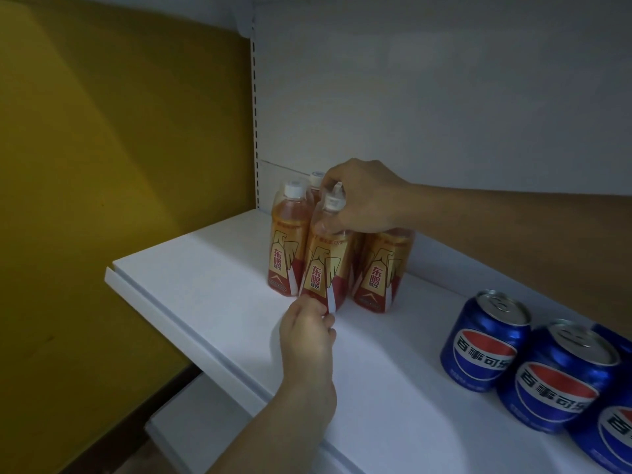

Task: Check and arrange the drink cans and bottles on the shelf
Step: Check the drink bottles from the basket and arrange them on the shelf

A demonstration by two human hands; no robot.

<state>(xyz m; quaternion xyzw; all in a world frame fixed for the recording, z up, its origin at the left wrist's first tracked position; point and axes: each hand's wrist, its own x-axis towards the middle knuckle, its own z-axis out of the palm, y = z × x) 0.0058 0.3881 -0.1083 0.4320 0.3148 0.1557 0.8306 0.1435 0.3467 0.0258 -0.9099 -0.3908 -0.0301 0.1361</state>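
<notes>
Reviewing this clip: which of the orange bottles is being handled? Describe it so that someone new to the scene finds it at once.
On the white shelf, find the cluster of orange bottles left of the blue cans. The handled bottle is the front middle one, nearest the shelf edge. Unlike its neighbours, it is tilted, with the right hand gripping its neck and the left hand holding its base.

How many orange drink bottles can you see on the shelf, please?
4: one at the far left, one in front held by both hands, one on the right, and one behind showing only its cap. Others may be hidden.
</notes>
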